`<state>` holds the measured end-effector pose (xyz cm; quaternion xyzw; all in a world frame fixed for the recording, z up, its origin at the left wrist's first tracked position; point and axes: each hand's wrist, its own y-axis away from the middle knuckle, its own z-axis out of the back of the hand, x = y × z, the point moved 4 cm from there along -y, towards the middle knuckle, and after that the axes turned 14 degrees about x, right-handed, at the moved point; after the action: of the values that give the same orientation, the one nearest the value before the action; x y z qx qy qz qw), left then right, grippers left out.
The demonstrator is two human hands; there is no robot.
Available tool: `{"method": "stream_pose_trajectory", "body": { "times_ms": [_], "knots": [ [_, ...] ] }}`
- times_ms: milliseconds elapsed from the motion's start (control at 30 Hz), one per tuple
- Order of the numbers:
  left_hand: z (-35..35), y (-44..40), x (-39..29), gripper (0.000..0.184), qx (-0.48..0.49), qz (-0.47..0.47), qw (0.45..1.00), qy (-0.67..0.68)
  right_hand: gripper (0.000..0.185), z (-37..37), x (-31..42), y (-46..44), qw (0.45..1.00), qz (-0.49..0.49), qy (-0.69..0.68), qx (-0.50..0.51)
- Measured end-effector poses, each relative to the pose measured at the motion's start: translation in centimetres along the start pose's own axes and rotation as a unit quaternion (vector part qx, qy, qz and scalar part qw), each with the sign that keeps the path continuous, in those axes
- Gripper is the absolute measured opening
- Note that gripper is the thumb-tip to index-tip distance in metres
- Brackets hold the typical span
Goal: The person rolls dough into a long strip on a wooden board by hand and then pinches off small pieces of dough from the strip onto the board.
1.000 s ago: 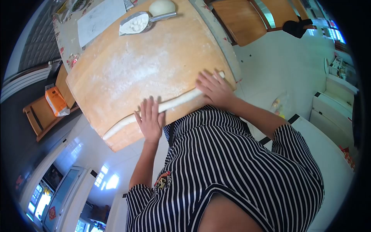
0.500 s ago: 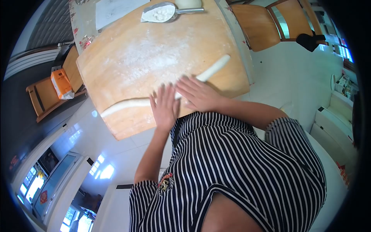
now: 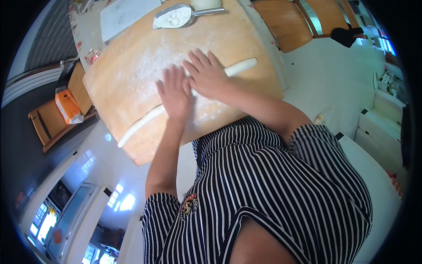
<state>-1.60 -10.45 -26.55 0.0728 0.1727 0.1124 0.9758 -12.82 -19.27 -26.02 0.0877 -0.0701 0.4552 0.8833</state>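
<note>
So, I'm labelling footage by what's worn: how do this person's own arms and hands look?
The left sleeve and right sleeve are short, with narrow dark and white stripes, ending near the elbows. Both forearms are uncovered. The left hand and right hand are gloveless, with no watch visible; blur makes rings hard to rule out.

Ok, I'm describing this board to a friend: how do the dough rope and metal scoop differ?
The dough rope is long and slender; the metal scoop is shorter, with a wide bowl and handle. The left hand and right hand cover the dough rope's middle, while neither touches the metal scoop. Both rest on the wooden board.
</note>
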Motion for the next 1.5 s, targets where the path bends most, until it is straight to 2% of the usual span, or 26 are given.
{"method": "stream_pose_trajectory", "body": {
  "times_ms": [100,167,233,267,333,367,400,467,533,567,633,700,733,767,800,833,867,900,967,1033,1067,1167,1233,1300,1367,1500],
  "knots": [
    [-1.6,7.2,-4.2,0.052,0.074,-0.074,0.995,0.0,0.064,1.3,0.6,8.7,0.986,0.1,0.038,0.129],
    [-3.8,11.1,-3.9,0.055,0.113,-0.095,0.988,-0.036,0.065,0.1,-0.3,10.8,0.986,0.131,0.027,0.099],
    [-3.3,8.7,-4.0,0.057,0.12,-0.082,0.989,-0.029,0.064,0.5,-1.1,9.9,0.977,0.164,-0.005,0.139],
    [-2.7,7.0,-4.0,0.057,0.082,-0.047,0.994,-0.048,0.058,0.7,-1.5,8.3,0.978,0.119,0.068,0.159],
    [-1.4,1.1,-3.2,0.057,0.021,0.051,0.998,-0.018,0.051,0.1,-2.5,3.5,1.0,0.024,0.006,-0.015],
    [-1.2,-1.8,-2.1,0.057,0.002,0.113,0.993,0.03,0.05,0.5,-3.0,0.6,0.999,-0.024,-0.008,-0.038],
    [-0.6,-4.6,-1.5,0.056,-0.015,0.116,0.993,0.016,0.05,1.1,-3.5,-1.4,0.995,-0.074,-0.024,-0.059],
    [-0.5,-6.1,-1.2,0.055,-0.029,0.118,0.993,0.003,0.05,0.9,-4.4,-3.0,0.994,-0.075,-0.009,-0.076],
    [-0.5,-6.7,-2.2,0.053,-0.035,0.022,0.999,-0.014,0.053,1.7,-4.7,-1.9,0.993,-0.077,0.032,-0.085],
    [-0.7,-5.8,-2.7,0.053,-0.036,0.02,0.999,-0.013,0.053,2.2,-4.4,0.2,0.993,-0.078,0.034,-0.086],
    [-1.8,-0.3,-5.3,0.054,0.03,-0.084,0.995,-0.035,0.053,1.8,-3.3,5.4,0.995,-0.041,0.089,0.021],
    [-2.8,5.5,-7.2,0.058,0.097,-0.123,0.987,-0.038,0.053,1.3,-3.0,11.0,0.996,0.06,0.017,0.07],
    [-3.8,8.7,-7.0,0.06,0.112,-0.145,0.98,-0.073,0.053,0.4,-3.8,13.7,0.996,0.056,0.016,0.069],
    [-4.8,10.4,-6.8,0.062,0.124,-0.167,0.972,-0.107,0.054,-0.6,-4.3,16.3,0.99,0.122,-0.049,0.053],
    [-5.0,10.2,-6.6,0.062,0.124,-0.17,0.972,-0.107,0.054,-0.9,-4.4,17.6,0.975,0.187,-0.114,0.037],
    [-5.3,9.9,-6.2,0.062,0.145,-0.162,0.97,-0.111,0.054,1.0,-4.7,16.7,0.975,0.185,-0.114,0.037],
    [-5.5,9.8,-5.7,0.063,0.168,-0.151,0.967,-0.115,0.054,2.4,-5.7,15.1,0.985,0.14,-0.019,0.1],
    [-4.7,7.8,-5.7,0.063,0.126,-0.117,0.98,-0.104,0.054,2.8,-6.4,13.3,0.979,0.095,0.074,0.162],
    [-2.3,2.3,-5.3,0.063,0.044,-0.049,0.995,-0.073,0.053,0.5,-8.9,7.9,0.998,-0.013,0.061,0.033],
    [-1.4,-3.4,-3.2,0.063,0.041,0.077,0.996,-0.005,0.053,1.5,-10.9,2.4,0.99,-0.127,0.047,-0.038],
    [-0.8,-5.5,-2.2,0.063,0.017,0.108,0.994,0.003,0.053,1.9,-11.9,0.5,0.99,-0.127,0.047,-0.038],
    [-0.6,-6.8,-0.4,0.062,0.018,0.089,0.995,-0.038,0.052,2.1,-13.3,-0.6,0.985,-0.152,0.056,-0.056],
    [-1.0,-3.5,-1.2,0.059,0.022,0.052,0.997,-0.056,0.05,1.4,-12.9,2.7,0.988,-0.112,0.062,-0.09],
    [-2.0,1.9,-2.7,0.056,0.04,-0.037,0.992,-0.118,0.048,2.4,-10.3,7.6,0.996,-0.057,0.063,-0.023],
    [-2.7,7.9,-4.8,0.057,0.088,-0.061,0.994,-0.022,0.047,3.2,-8.2,13.4,0.996,0.013,0.024,0.082],
    [-5.9,13.5,-3.1,0.063,0.144,-0.086,0.981,-0.098,0.047,1.2,-8.2,18.6,0.994,0.053,-0.001,0.093]
  ]
}}
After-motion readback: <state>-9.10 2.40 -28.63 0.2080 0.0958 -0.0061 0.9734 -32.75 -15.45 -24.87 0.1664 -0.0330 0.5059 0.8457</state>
